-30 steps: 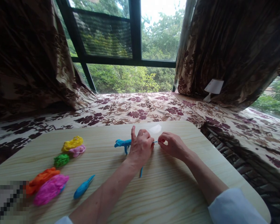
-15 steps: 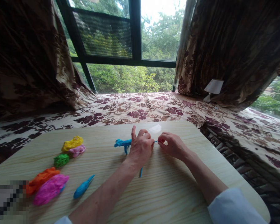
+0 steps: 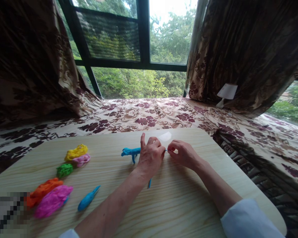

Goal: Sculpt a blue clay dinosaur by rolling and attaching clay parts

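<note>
Left hand (image 3: 151, 155) has edged toward right hand (image 3: 184, 154); less blue strand (image 3: 166, 150) shows.
Both hands pinch the strand above the table (image 3: 183, 198); the blue figure (image 3: 131, 151) is partly hidden behind the left hand.

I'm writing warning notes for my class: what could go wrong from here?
The thin blue strand between the left hand and right hand might snap if pulled. The left forearm could brush the blue teardrop-shaped piece beside it. The orange lump and magenta lump touch, so their colours might mix.
</note>
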Tool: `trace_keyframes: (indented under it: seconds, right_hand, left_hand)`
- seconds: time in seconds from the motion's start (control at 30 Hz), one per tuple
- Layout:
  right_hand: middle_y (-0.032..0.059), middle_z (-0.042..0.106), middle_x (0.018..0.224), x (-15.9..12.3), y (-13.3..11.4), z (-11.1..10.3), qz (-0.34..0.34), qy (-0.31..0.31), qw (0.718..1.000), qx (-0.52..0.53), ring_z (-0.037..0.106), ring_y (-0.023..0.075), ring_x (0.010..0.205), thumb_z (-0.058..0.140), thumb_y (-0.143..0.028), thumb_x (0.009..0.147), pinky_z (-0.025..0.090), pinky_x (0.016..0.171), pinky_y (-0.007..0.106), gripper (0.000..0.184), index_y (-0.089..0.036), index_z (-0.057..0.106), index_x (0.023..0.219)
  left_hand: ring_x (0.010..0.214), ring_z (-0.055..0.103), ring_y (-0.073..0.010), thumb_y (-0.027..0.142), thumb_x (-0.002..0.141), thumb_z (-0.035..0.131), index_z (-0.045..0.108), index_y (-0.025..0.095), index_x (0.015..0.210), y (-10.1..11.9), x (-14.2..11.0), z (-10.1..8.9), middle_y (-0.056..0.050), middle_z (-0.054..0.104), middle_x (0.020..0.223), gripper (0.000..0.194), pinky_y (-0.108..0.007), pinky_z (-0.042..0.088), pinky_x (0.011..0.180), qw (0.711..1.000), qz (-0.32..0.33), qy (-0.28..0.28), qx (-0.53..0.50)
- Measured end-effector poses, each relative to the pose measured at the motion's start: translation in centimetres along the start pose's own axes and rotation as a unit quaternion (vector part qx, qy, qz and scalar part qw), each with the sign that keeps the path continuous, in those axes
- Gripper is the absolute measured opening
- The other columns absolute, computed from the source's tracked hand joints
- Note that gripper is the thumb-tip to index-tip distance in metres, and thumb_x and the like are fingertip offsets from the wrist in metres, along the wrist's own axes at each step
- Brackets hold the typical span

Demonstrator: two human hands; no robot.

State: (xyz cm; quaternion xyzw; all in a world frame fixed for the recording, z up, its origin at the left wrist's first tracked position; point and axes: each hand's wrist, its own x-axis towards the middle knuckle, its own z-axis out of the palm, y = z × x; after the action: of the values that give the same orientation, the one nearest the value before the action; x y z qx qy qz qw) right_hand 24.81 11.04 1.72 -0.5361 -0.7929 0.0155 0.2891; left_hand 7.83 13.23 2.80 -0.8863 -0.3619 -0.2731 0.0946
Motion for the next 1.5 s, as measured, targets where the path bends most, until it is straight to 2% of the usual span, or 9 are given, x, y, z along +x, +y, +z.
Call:
trace_keyframes:
  seconds: [0.17,0.27,0.4,0.63,0.97,1.07,1.17,1.5]
  right_hand:
    - [-0.0003,0.058,0.074,-0.01,-0.08,-0.12,0.000,-0.001,1.000,0.000,0.052,0.0117,0.070,0.056,-0.016,0.076,0.035,0.062,0.021,0.004,-0.019,0.057,0.074]
    - [-0.0004,0.058,0.074,-0.02,-0.09,-0.11,-0.001,0.000,1.000,0.001,0.051,0.0114,0.070,0.055,-0.016,0.077,0.036,0.062,0.021,0.004,-0.019,0.057,0.075]
    - [-0.0005,0.058,0.074,-0.04,-0.03,-0.06,-0.003,0.001,1.000,0.002,0.051,0.0111,0.069,0.055,-0.016,0.077,0.035,0.062,0.021,0.004,-0.019,0.058,0.075]
    - [-0.0007,0.057,0.073,-0.05,0.06,0.02,-0.002,0.001,1.000,0.002,0.051,0.0112,0.069,0.055,-0.016,0.077,0.035,0.062,0.021,0.005,-0.019,0.057,0.073]
    - [-0.0009,0.057,0.074,-0.04,0.00,0.05,0.000,-0.002,1.000,0.003,0.051,0.0110,0.070,0.054,-0.015,0.076,0.035,0.062,0.021,0.006,-0.019,0.057,0.074]
    - [-0.0008,0.058,0.074,-0.04,0.02,0.09,0.002,-0.003,1.000,0.005,0.051,0.0110,0.069,0.055,-0.015,0.076,0.035,0.062,0.021,0.005,-0.019,0.057,0.074]
    - [-0.0005,0.058,0.074,-0.04,0.03,0.13,0.004,-0.003,1.000,0.007,0.051,0.0110,0.069,0.055,-0.015,0.076,0.036,0.062,0.021,0.005,-0.019,0.058,0.074]
    - [0.0001,0.058,0.075,-0.05,0.02,-0.08,0.015,-0.003,1.000,0.012,0.052,0.0119,0.070,0.056,-0.013,0.074,0.036,0.062,0.021,0.007,-0.019,0.059,0.075]
  left_hand:
    - [0.102,0.047,-0.0226,0.022,0.080,0.052,0.064,0.023,0.071,0.11,-0.01,0.00,-0.001,0.061,0.079,0.015,-0.056,0.001,0.106,1.000,0.001,0.001,-0.007]
    - [0.103,0.046,-0.0237,0.023,0.076,0.058,0.064,0.023,0.081,0.21,-0.07,-0.05,-0.003,0.061,0.085,0.008,-0.055,0.003,0.106,1.000,-0.007,-0.004,-0.006]
    - [0.104,0.046,-0.0235,0.023,0.074,0.060,0.063,0.022,0.087,0.39,-0.07,-0.13,-0.003,0.061,0.087,0.013,-0.054,0.004,0.107,1.000,-0.009,-0.002,-0.006]
    - [0.102,0.047,-0.0223,0.022,0.078,0.055,0.062,0.023,0.079,0.47,0.01,0.04,-0.002,0.060,0.082,0.007,-0.055,0.002,0.106,1.000,-0.005,0.003,0.000]
    - [0.101,0.048,-0.0216,0.022,0.083,0.048,0.062,0.023,0.071,0.57,0.13,0.10,0.000,0.061,0.077,0.018,-0.056,0.000,0.106,1.000,-0.001,0.013,-0.012]
    - [0.102,0.047,-0.0227,0.022,0.079,0.054,0.063,0.023,0.079,0.53,-0.01,-0.05,-0.002,0.061,0.083,0.009,-0.055,0.003,0.106,1.000,-0.015,0.012,-0.014]
    - [0.103,0.046,-0.0243,0.022,0.073,0.061,0.061,0.023,0.089,0.45,-0.18,-0.27,-0.004,0.061,0.090,0.017,-0.055,0.007,0.106,1.000,-0.024,0.010,-0.010]
    - [0.103,0.045,-0.0257,0.021,0.071,0.061,0.063,0.023,0.089,0.14,-0.33,-0.26,-0.005,0.061,0.089,0.018,-0.056,0.009,0.105,1.000,-0.020,0.003,-0.002]
